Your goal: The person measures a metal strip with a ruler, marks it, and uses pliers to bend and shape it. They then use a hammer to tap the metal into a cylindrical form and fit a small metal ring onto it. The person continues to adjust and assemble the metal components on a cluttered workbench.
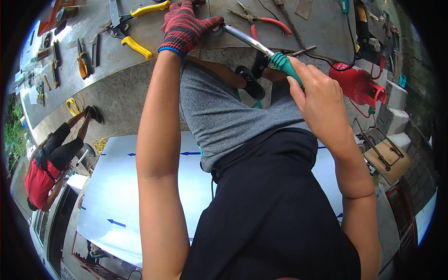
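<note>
A grey metal table [151,30] spans the top of the view, its near edge bending with the lens. Below, on both sides of the wearer's body, shows a broad pale sheet [121,186] marked with blue arrows. Far off at the left is another person [39,182] in a red top and dark shorts. A red tank [354,84] lies beyond the table's right end, and a light brown seat [389,161] stands lower on that side.

The snips [136,47] with yellow handles rest on the table, left of the hands. The green-handled tool [249,41] slants from the right hand [319,93] up and left over the table's edge, its silver shaft leading toward the left hand [184,28]. The bare right hand is wrapped around the green handle, at the lower end; the shaft sticks out ahead of the fingers. The left hand wears a red and black striped glove [179,35] and lies over the table with its thumb pointing right, just beside the shaft's far end. I cannot tell whether they touch, or whether the gloved fingers pinch anything.

Red-handled pliers [252,17] lie open beyond the shaft; orange-handled pliers [83,65] lie well to the left. A small round metal piece [216,31] shows just below the gloved thumb.
</note>
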### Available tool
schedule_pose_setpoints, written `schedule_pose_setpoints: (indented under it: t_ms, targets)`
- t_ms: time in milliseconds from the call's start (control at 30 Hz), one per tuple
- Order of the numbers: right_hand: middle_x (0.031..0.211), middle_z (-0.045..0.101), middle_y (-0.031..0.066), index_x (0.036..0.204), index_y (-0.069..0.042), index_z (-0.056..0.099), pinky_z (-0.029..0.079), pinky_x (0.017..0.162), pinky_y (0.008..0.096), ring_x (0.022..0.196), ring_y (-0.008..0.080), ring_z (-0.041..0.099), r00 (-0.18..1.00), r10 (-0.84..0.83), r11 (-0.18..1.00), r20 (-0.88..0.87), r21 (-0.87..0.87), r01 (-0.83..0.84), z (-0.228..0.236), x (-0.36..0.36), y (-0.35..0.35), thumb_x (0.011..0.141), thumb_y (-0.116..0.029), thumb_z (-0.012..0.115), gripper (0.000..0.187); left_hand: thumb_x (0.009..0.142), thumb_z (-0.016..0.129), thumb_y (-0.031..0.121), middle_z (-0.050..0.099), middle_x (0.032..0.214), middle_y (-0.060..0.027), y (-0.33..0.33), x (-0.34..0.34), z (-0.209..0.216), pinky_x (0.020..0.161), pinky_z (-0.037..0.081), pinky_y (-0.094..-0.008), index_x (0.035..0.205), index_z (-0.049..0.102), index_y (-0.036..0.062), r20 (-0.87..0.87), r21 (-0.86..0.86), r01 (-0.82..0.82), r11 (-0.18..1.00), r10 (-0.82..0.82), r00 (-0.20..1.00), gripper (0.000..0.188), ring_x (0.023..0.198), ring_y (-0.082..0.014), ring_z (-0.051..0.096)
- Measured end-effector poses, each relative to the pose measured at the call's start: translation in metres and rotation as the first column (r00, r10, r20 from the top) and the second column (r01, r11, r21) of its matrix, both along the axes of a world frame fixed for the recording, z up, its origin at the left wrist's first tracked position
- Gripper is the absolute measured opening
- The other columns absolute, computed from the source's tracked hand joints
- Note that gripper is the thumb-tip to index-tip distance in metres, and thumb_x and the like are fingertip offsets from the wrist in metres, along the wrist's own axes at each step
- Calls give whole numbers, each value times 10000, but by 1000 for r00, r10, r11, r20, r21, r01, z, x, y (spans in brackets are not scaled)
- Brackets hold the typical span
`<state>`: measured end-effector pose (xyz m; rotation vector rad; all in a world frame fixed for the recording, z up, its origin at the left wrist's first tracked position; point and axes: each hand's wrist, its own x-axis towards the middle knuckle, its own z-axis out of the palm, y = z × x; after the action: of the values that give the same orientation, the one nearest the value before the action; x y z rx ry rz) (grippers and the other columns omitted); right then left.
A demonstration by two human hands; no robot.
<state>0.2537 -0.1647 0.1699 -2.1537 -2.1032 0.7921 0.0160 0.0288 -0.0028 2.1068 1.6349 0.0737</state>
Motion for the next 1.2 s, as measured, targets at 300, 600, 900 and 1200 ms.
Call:
schedule_pose_setpoints:
  t_ms: [300,600,900,1200]
  targets:
    - [906,678,159,1266,-65,646,535,670,487,763,397,677,998,3,1000,-67,28,-1,-3,12,4,961,-163,667,320,672,862,642,565,1382,-190,-2,2,3,1119,447,-481,1405,610,225,-17,-10,-25,1000,25,1000,880,1307,-376,547]
    - [916,669,163,1298,-69,645,530,671,485,767,402,675,997,-8,999,-79,42,11,3,9,-1,956,-143,676,351,669,860,649,561,1380,-195,-1,-1,5,1110,456,-478,1409,604,224,-69,15,-12,1000,13,998,890,1304,-365,559]
    - [887,621,176,1342,-67,616,482,696,461,771,396,626,997,-26,1000,-66,7,27,-3,6,-1,961,-105,662,386,673,862,529,625,1319,-175,-6,8,30,1070,467,-446,1318,656,131,59,-106,-96,990,102,993,785,1245,-351,574]
    - [877,636,149,1310,-81,628,522,648,481,742,394,666,999,30,998,-39,52,-28,3,9,-6,955,-142,683,364,663,868,530,633,1303,-173,-5,8,23,1066,469,-437,1323,648,127,2,-51,-89,995,89,996,804,1249,-343,573]
